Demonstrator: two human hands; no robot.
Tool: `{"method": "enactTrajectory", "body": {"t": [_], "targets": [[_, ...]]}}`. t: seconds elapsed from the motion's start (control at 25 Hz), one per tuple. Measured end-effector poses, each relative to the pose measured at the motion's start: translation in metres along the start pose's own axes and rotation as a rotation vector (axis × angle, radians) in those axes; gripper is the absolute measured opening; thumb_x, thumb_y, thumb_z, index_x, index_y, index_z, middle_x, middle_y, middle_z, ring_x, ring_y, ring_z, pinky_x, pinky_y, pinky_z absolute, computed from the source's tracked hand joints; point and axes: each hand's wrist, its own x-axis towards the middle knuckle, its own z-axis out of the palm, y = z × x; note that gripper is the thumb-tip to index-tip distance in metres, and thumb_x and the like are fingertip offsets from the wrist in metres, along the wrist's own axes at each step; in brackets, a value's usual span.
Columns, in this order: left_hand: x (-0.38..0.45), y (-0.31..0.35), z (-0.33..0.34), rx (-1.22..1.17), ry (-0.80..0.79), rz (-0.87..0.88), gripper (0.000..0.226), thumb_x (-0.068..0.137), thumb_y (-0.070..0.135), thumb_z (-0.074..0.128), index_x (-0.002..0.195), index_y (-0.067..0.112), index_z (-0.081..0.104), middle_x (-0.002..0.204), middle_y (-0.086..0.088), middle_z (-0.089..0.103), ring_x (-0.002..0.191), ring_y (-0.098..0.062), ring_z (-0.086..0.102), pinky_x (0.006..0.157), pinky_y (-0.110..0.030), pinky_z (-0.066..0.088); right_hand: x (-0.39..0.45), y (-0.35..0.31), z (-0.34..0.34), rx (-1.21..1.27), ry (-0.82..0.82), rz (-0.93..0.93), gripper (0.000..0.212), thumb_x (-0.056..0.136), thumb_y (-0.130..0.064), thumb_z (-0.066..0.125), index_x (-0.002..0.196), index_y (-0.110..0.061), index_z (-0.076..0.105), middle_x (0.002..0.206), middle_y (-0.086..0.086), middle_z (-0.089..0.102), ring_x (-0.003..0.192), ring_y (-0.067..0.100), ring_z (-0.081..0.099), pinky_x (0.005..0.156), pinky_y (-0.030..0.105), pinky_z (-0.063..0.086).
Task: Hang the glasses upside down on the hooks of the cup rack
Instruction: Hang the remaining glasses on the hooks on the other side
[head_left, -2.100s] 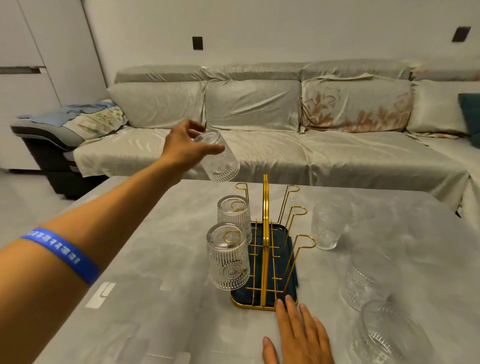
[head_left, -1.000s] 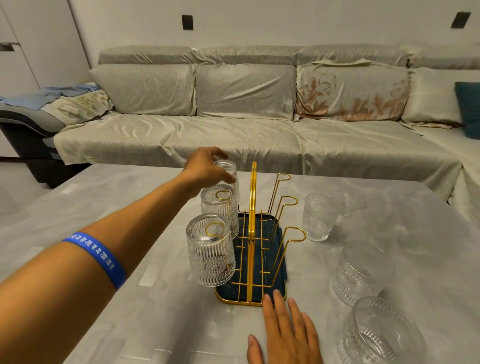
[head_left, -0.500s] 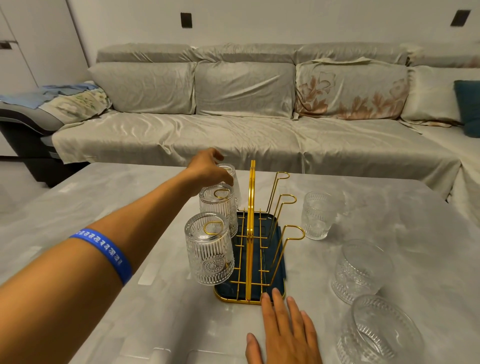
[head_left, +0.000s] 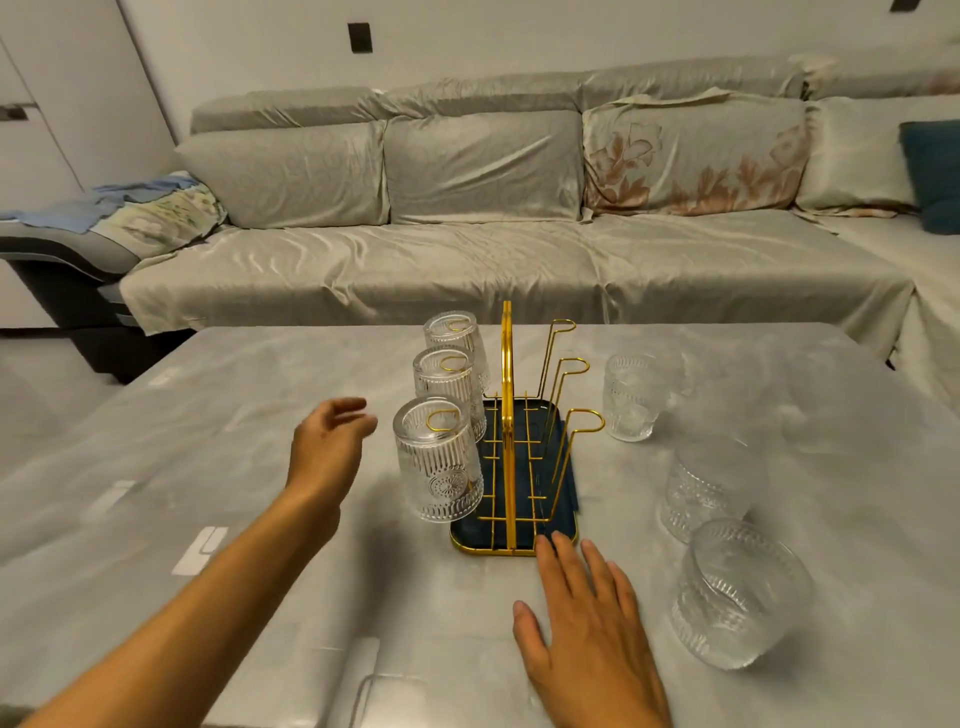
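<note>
Glasses hang on the left side of the rack (head_left: 511, 467): three of them, mouth down, each over one golden hook. The near glass (head_left: 439, 460), the middle glass (head_left: 445, 387) and the far glass (head_left: 456, 338) stand in a row, close one behind another. They are of clear glass with fine vertical ribs, and the near one shows a round flower pattern low on its wall. The rack is of thin golden wire with a tall flat handle in the middle and a dark blue tray below. Its three right hooks (head_left: 584, 418) are bare.

The left hand (head_left: 327, 447) is in the air to the left of the near glass, just beside it and not touching. Its fingers are loosely curled and apart, slightly blurred, and it holds nothing. The forearm reaches in from the lower left corner.

The right hand (head_left: 592, 634) lies flat on the table (head_left: 260, 415), palm down, fingers stretched and spread. The fingertips touch the near rim of the tray. It grips nothing.

Three more ribbed glasses are on the table to the right of the rack: a small upright one (head_left: 631, 397) and two others nearer (head_left: 709, 488), (head_left: 740, 592). The table top is grey and smooth, like marble.
</note>
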Motion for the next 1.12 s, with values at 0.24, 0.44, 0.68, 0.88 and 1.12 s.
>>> {"method": "enactTrajectory", "body": {"t": [0.24, 0.44, 0.68, 0.88, 1.12], "targets": [[-0.090, -0.081, 0.019, 0.666, -0.349, 0.314, 0.047, 0.088, 0.048, 0.058, 0.128, 0.024, 0.050, 0.135, 0.002, 0.054, 0.127, -0.027, 0.045, 0.104, -0.042, 0.035, -0.010, -0.001, 0.002, 0.085, 0.136, -0.033, 0.066, 0.089, -0.058, 0.015, 0.149, -0.031, 0.003, 0.159, -0.006, 0.003, 0.143, 0.017, -0.006, 0.113, 0.034, -0.008], [-0.109, -0.101, 0.032, 1.015, -0.394, 0.431, 0.081, 0.084, 0.077, 0.008, 0.150, 0.035, -0.011, 0.162, 0.005, -0.004, 0.147, -0.018, -0.010, 0.116, -0.046, -0.011, -0.048, 0.003, -0.012, 0.679, 0.478, 0.005, 0.034, 0.088, -0.024, 0.058, 0.121, -0.034, 0.052, 0.125, -0.020, 0.053, 0.113, 0.007, 0.051, 0.098, 0.032, 0.044], [-0.110, -0.102, 0.032, 1.074, -0.429, 0.456, 0.084, 0.078, 0.083, -0.002, 0.149, 0.038, -0.012, 0.160, 0.003, -0.012, 0.146, -0.021, -0.015, 0.117, -0.051, -0.011, -0.079, 0.060, -0.029, 1.034, 0.861, 0.519, 0.081, 0.068, -0.010, 0.078, 0.130, -0.038, 0.034, 0.133, 0.000, 0.043, 0.108, 0.016, 0.050, 0.081, 0.039, 0.047], [-0.113, -0.097, 0.031, 1.089, -0.439, 0.433, 0.085, 0.077, 0.083, -0.005, 0.148, 0.037, -0.014, 0.161, 0.001, -0.012, 0.146, -0.022, -0.017, 0.116, -0.051, -0.013, -0.065, 0.083, -0.046, 0.890, 0.483, 0.455, 0.086, 0.063, -0.023, 0.084, 0.133, -0.034, 0.035, 0.125, 0.003, 0.057, 0.096, 0.022, 0.053, 0.077, 0.034, 0.046], [-0.117, -0.097, 0.029, 1.108, -0.439, 0.407, 0.087, 0.069, 0.091, -0.005, 0.141, 0.047, -0.023, 0.159, 0.001, -0.019, 0.144, -0.026, -0.023, 0.114, -0.056, -0.016, -0.061, 0.083, -0.095, 0.908, 0.478, 0.149, 0.077, 0.060, -0.033, 0.086, 0.127, -0.035, 0.047, 0.122, -0.006, 0.054, 0.104, 0.016, 0.057, 0.072, 0.025, 0.055]]}}
